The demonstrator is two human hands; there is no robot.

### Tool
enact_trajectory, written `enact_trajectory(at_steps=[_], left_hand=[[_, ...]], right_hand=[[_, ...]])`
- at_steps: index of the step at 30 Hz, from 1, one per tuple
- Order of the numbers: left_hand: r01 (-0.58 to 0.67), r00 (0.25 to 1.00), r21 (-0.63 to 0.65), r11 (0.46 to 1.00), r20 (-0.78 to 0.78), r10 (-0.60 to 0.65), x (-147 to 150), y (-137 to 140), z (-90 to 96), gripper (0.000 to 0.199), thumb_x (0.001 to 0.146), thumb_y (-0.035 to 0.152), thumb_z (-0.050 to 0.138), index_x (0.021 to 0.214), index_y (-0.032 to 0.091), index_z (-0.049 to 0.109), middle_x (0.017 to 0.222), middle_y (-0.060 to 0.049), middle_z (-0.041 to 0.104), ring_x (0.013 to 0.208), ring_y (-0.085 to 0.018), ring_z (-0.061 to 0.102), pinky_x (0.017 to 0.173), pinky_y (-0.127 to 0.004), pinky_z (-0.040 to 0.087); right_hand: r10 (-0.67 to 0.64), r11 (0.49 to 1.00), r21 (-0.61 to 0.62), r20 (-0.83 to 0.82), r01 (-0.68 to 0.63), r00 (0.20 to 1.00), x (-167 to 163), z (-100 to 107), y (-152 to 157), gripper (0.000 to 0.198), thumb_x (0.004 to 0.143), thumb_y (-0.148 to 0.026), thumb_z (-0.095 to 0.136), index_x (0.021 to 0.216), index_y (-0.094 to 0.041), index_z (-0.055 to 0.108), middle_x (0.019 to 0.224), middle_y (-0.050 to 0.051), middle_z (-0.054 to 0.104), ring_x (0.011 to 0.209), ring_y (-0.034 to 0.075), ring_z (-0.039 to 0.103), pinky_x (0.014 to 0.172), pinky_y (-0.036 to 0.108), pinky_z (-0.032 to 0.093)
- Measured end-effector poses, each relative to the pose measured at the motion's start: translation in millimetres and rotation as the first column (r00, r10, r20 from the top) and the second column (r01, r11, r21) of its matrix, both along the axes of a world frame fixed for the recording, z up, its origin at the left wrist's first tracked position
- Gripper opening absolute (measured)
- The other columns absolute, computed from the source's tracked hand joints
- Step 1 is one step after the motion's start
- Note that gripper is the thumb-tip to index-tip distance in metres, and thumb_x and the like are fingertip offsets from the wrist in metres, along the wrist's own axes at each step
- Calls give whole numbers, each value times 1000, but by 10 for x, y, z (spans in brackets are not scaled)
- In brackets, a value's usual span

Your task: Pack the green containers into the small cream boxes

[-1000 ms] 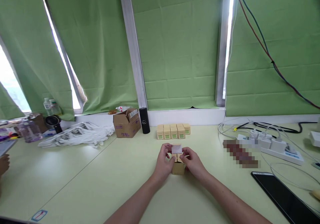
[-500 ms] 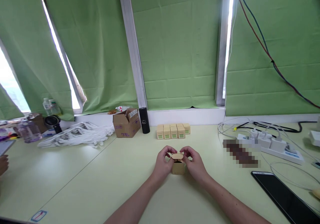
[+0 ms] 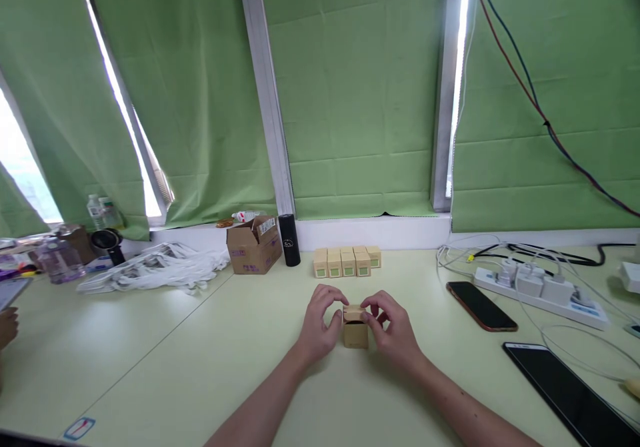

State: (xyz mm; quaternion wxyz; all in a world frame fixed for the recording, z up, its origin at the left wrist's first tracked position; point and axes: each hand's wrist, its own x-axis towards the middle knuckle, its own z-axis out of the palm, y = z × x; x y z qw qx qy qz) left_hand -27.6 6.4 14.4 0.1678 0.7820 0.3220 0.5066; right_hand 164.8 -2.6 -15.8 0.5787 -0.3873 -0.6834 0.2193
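Note:
A small brown cardboard box (image 3: 355,336) stands upright on the table in front of me, its top flap folded down most of the way with a dark gap along the front. My left hand (image 3: 319,324) is at the box's left side, index finger and thumb curved against the upper corner. On the opposite side, my right hand (image 3: 394,330) pinches the lid's right edge between thumb and index finger. Whatever the box contains is hidden. Farther back, several similar small boxes (image 3: 343,262) with green labels stand grouped together.
A larger open carton (image 3: 253,247) and a black cylinder (image 3: 289,240) stand by the wall, left of white straps (image 3: 155,267) in a pile. To the right lie a phone (image 3: 481,306), a tablet-like device (image 3: 570,394) and a power strip (image 3: 540,290) with cables. Another person's hand (image 3: 7,327) shows at far left.
The box's flap has come down from a raised position towards the opening. My left hand has shifted slightly left, its thumb drawn back from the box's front. The right hand stays at the lid.

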Motion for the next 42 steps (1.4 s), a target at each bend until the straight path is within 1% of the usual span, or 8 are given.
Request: enact_trajectory(at_steps=[5,11,27,33,35,37,40,42], left_hand=[[-7,989,108,994,-148,23,-37,-14,3,10,89,27,62,91,25,72,87,-9,63,90,-29,55,83,-43,44],[-14,981,154,988,-191,43,-34,11,-36,9,88,23,61,85,25,70,73,-6,60,78,-26,53,77,-41,39],[14,976,147,989,-217,19,-39,10,-51,14,87,23,59,75,26,66,65,-5,61,71,-25,52,76,-42,37],[11,973,158,987,-231,27,-43,32,-103,21,88,23,59,68,25,63,60,-3,57,67,-23,51,75,-41,37],[-30,976,132,991,-208,57,-28,45,-121,20,89,24,59,69,25,65,62,-3,60,68,-23,53,75,-40,38],[-134,976,74,988,-161,144,-13,71,-139,18,90,26,57,80,25,71,67,-4,63,69,-23,55,75,-39,40],[-301,948,-69,951,-134,290,-3,129,-167,26,92,30,53,98,23,77,72,-5,67,69,-23,57,73,-36,41],[-346,932,-150,926,-165,322,-7,165,-185,30,93,33,50,91,22,78,70,-5,66,68,-22,57,70,-34,40]], right_hand=[[18,998,54,64,-22,998,18,1,-13,19,93,-36,58,85,-25,71,84,6,63,68,20,58,56,31,47],[-17,990,140,118,0,993,29,-19,-2,18,91,-27,58,83,-24,73,79,6,61,68,20,58,54,30,46],[-61,970,244,304,-16,951,104,-110,47,20,85,-15,56,83,-24,73,80,6,61,71,20,58,58,30,44],[-52,974,223,363,-33,930,108,-97,35,19,82,-14,56,80,-25,71,78,5,60,71,20,57,58,30,42],[-34,977,208,352,-43,935,114,-74,21,18,81,-14,56,82,-25,69,79,5,61,72,20,58,58,30,42],[-25,981,188,345,-43,938,129,-57,9,19,79,-14,57,90,-25,68,81,4,62,72,21,58,59,30,43],[-22,991,128,358,-25,933,160,-64,17,31,77,-17,60,106,-26,62,83,2,62,71,20,58,60,29,43],[-27,998,68,390,0,921,178,-94,50,35,77,-19,61,111,-26,57,83,0,60,69,19,57,61,28,42]])
